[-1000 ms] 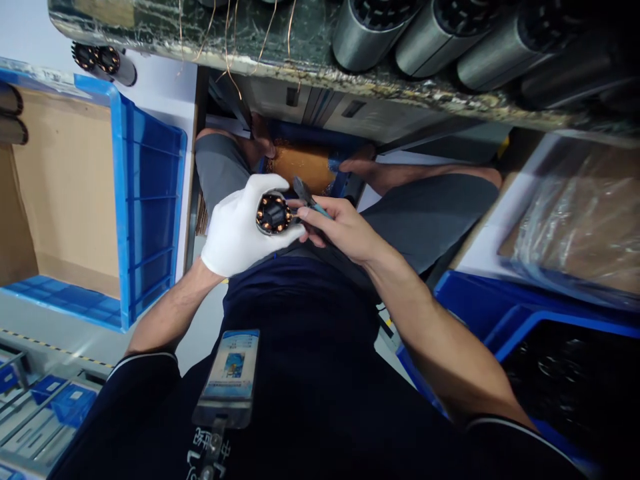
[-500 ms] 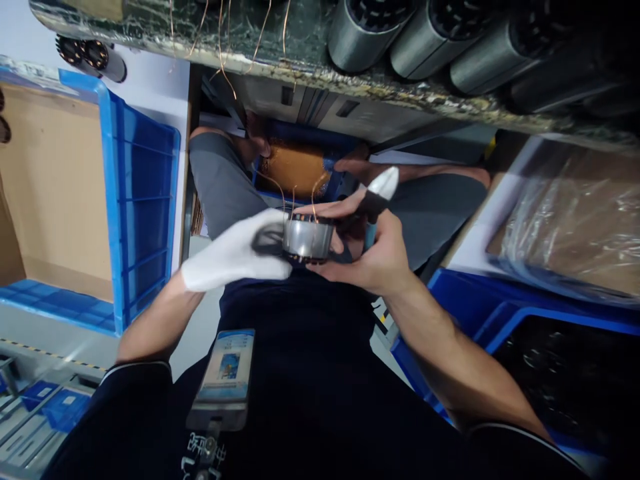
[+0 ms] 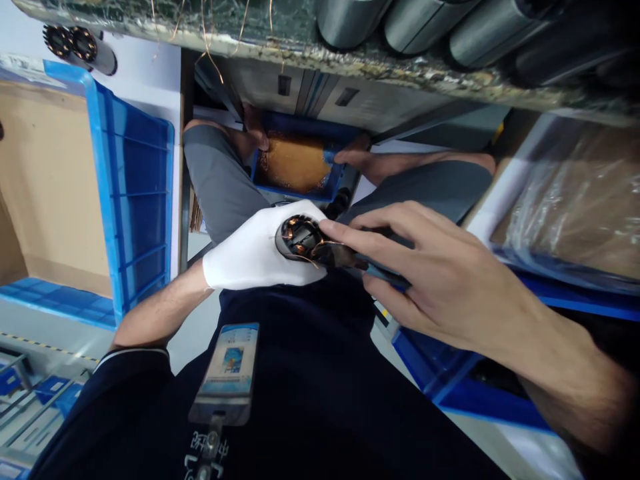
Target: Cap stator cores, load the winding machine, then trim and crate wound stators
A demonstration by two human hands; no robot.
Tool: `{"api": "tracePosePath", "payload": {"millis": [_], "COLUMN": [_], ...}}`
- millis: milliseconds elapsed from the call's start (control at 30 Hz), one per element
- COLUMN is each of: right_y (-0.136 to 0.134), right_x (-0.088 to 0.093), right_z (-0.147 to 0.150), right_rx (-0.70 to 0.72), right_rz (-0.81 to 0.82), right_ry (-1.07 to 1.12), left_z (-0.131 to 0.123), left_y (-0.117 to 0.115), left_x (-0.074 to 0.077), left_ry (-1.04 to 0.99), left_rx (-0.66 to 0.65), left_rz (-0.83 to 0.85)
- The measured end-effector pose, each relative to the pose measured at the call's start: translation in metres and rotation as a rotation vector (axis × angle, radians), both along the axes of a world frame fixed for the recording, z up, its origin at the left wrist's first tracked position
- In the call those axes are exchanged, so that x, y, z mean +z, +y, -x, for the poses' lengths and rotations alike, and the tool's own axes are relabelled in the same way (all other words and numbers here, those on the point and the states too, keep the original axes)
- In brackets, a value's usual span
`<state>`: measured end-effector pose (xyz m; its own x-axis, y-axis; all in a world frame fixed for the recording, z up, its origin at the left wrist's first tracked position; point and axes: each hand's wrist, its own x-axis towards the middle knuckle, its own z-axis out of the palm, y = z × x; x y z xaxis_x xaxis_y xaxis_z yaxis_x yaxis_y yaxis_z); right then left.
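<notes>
In the head view my left hand [image 3: 257, 250], in a white glove, is wrapped round a motor stator [image 3: 291, 252]. The stator's round end with copper windings and black slots is turned up toward me. My bare right hand [image 3: 425, 267] is closed on a pair of pliers [image 3: 383, 268], whose handles are mostly hidden under the fingers. Their dark metal jaws [image 3: 336, 255] lie at the right rim of the stator, by the copper wire ends. The index fingertip rests close to the rim. Whether the jaws grip a wire I cannot tell.
Metal stators [image 3: 423, 23] stand along the worn bench edge [image 3: 280, 57] above, with loose copper wires hanging. Two more stators [image 3: 83, 47] lie at the upper left. A blue crate [image 3: 137, 193] stands left, a bin [image 3: 295, 163] between the feet, plastic-wrapped material [image 3: 570, 193] right.
The stator has tilted so its wound end faces up, held by my left hand alone. My right hand has let go of it and brought the pliers round to its rim.
</notes>
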<state>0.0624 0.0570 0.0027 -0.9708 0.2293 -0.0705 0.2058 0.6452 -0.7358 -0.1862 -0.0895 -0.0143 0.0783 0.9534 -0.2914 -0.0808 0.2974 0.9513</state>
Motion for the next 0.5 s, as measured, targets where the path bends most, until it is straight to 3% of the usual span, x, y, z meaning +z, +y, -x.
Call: {"api": "tracePosePath", "payload": {"millis": [100,267,500], "right_y": [0.001,0.0,-0.002], "right_x": [0.0,0.003,0.004], "right_z": [0.0,0.003,0.008], "right_rx": [0.018,0.094,0.062], "right_rz": [-0.019,-0.206,-0.153], "right_ry": [0.0,0.054,-0.095], "left_z": [-0.001,-0.003,-0.011], "left_y": [0.0,0.0,0.003], "left_x": [-0.001,-0.003,-0.017], "left_ry": [0.027,0.024,0.1], "left_rx": [-0.026,-0.019,0.078], "left_rz": [0.007,0.051,0.085]}}
